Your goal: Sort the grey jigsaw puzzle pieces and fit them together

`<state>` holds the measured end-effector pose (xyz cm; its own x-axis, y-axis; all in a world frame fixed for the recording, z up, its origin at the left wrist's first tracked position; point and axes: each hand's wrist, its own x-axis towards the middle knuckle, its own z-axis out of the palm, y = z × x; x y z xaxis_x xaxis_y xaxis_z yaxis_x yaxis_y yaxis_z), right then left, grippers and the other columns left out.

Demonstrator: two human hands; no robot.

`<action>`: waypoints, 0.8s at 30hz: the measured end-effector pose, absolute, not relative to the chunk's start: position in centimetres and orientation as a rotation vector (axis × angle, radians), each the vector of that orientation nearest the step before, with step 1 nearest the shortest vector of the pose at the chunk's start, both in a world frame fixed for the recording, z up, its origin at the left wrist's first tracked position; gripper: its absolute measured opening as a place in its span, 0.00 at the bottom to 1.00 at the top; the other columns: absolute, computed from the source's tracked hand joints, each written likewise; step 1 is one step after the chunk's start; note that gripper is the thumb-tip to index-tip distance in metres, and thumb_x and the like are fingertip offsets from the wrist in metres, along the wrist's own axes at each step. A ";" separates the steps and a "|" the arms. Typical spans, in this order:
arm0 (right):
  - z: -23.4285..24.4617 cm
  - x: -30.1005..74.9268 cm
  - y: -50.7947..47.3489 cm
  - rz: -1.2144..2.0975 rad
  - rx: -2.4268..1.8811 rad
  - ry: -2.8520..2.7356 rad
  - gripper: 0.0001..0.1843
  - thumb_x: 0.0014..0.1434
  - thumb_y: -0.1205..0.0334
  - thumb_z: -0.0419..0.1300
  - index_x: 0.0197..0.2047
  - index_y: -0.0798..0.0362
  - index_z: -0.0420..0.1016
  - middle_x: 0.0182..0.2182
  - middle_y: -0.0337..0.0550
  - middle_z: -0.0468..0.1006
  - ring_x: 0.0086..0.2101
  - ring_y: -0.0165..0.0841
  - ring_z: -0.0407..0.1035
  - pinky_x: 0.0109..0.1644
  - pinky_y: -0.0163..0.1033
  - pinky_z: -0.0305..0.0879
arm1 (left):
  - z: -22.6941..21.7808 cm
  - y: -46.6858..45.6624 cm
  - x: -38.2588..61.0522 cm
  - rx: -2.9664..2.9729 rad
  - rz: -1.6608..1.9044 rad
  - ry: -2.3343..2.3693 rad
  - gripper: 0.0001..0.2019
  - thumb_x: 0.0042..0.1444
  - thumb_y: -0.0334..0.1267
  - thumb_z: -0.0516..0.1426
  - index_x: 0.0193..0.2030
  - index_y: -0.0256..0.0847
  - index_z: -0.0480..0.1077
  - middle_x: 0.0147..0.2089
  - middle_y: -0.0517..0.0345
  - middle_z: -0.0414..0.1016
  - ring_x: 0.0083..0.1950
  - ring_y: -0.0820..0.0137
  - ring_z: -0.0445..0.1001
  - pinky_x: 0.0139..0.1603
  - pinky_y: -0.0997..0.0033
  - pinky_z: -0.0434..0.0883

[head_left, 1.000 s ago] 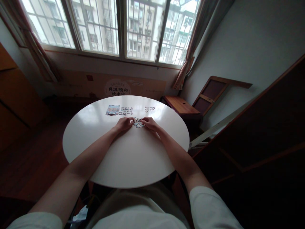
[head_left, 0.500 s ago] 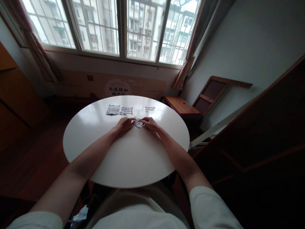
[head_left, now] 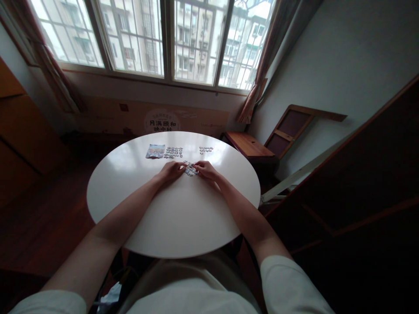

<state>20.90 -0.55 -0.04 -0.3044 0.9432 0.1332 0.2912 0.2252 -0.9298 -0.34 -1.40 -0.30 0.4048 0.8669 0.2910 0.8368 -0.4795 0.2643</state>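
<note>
1. Puzzle pieces (head_left: 190,171): lying in a small loose heap on the round white table (head_left: 176,222), between both hands.
2. With the left arm (head_left: 121,218): slanting forward and inward from the lower left, bending only slightly at the elbow.
3. With the left hand (head_left: 170,171): resting low at the heap's left side, facing back upward, curving thumb and forefinger inward to the pieces; being too small to tell, gripping a piece or not.
4. With the right arm (head_left: 242,205): slanting inward from the lower right, roughly mirroring the left.
5. With the right hand (head_left: 206,169): bringing bent fingers to the heap's right edge; again being too small to tell, pinching a piece or not.
6. Beyond the left hand: facing a picture sheet (head_left: 155,151) and rows of laid-out pieces (head_left: 173,151); beyond the right, facing a smaller group of pieces (head_left: 206,149).
</note>
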 end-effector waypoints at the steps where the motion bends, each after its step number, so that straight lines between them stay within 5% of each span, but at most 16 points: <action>1: -0.1 20.9 -0.5 1.095 -1.148 -1.749 0.09 0.53 0.60 0.66 0.33 0.59 0.78 0.20 0.38 0.74 0.22 0.25 0.65 0.27 0.30 0.61 | -0.3 -1.4 -0.3 2.566 0.612 1.559 0.19 0.63 0.45 0.50 0.52 0.44 0.77 0.28 0.56 0.77 0.31 0.68 0.73 0.35 0.73 0.64; 24: -0.2 21.0 -0.4 1.086 -1.153 -1.762 0.09 0.54 0.60 0.65 0.34 0.59 0.78 0.21 0.38 0.74 0.22 0.25 0.64 0.27 0.30 0.60 | -0.6 -1.3 -0.5 2.573 0.700 1.513 0.11 0.61 0.43 0.50 0.43 0.43 0.71 0.24 0.61 0.71 0.25 0.68 0.67 0.29 0.72 0.57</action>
